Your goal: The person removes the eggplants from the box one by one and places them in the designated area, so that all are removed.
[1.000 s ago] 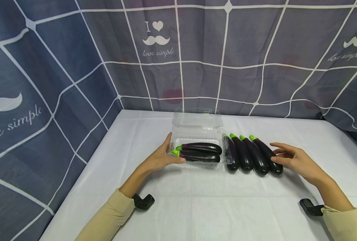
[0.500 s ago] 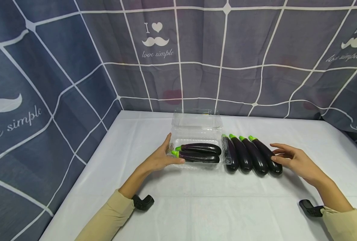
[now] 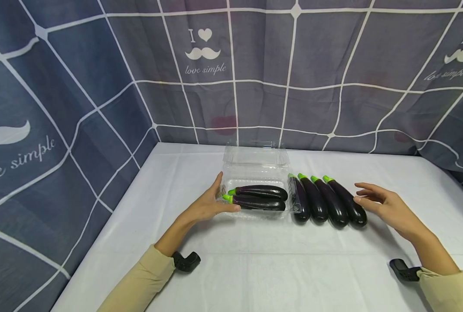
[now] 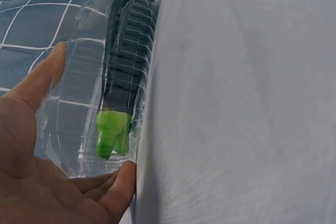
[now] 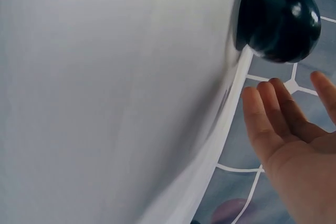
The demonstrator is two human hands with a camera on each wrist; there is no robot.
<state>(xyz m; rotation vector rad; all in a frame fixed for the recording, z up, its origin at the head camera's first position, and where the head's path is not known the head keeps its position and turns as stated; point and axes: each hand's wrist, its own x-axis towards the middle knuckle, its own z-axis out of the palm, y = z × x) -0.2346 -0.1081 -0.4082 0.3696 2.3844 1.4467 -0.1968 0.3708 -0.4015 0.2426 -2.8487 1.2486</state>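
Beside rightmost eggplant (image 3: 347, 201) | right hand (image 3: 389, 209) loosely spread, empty | left hand (image 3: 205, 205) grips box (image 3: 256, 181)

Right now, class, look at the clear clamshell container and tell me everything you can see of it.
The clear clamshell container looks like thin, glossy plastic with ribbed walls. It lies open on the white cloth, its lid folded back. Two eggplants lie side by side inside, green stem ends leftward. The left hand holds its left end. Its right edge overlaps a loose eggplant in view; contact there is unclear.
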